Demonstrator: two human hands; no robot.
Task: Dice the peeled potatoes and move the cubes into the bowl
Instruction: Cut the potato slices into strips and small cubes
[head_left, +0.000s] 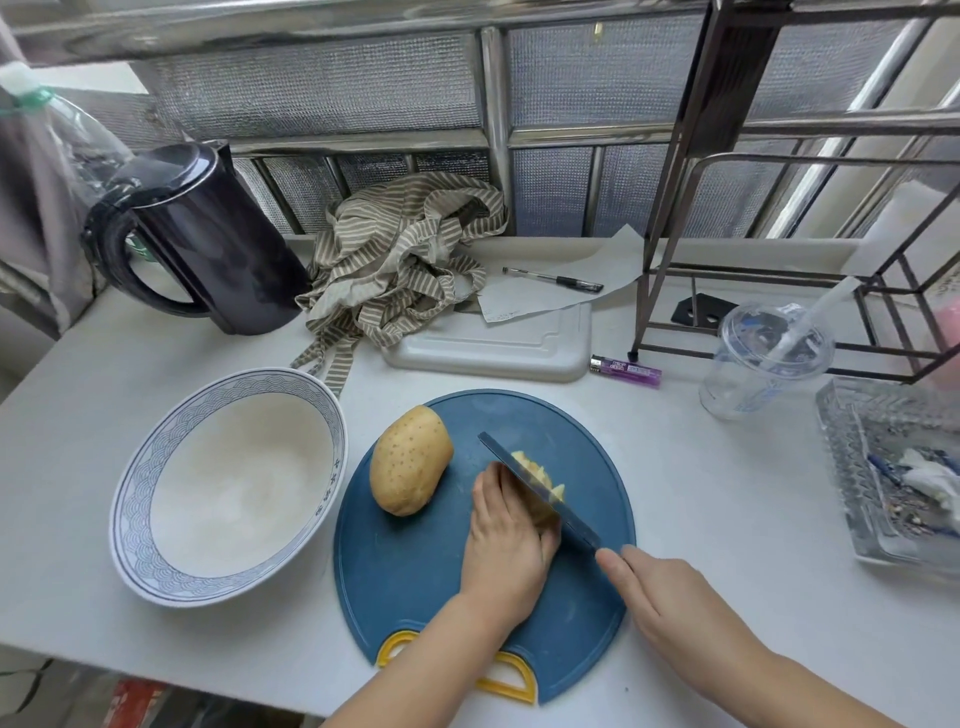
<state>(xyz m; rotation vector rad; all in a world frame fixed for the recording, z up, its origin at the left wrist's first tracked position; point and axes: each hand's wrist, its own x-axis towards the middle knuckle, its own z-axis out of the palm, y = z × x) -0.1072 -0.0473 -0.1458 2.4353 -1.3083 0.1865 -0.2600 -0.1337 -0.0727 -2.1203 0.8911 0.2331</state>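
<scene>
White countertop (701, 519), blue round cutting board (410, 582) just beside empty bowl (156, 457) for short transfers. Left hand (506, 543) clamped over cut potato (532, 470), steadying against knife (545, 499). Right hand (675, 608) wrapped around handle, mid-slice. 1 whole potato (410, 467) parked on board, waiting.

bowl (228, 488) left of board (415, 571), potato (410, 467) on board

Left hand (506, 540) grips a cut potato (535, 470) on the board (415, 571); right hand (670, 603) holds the knife (576, 525) against it.
</scene>
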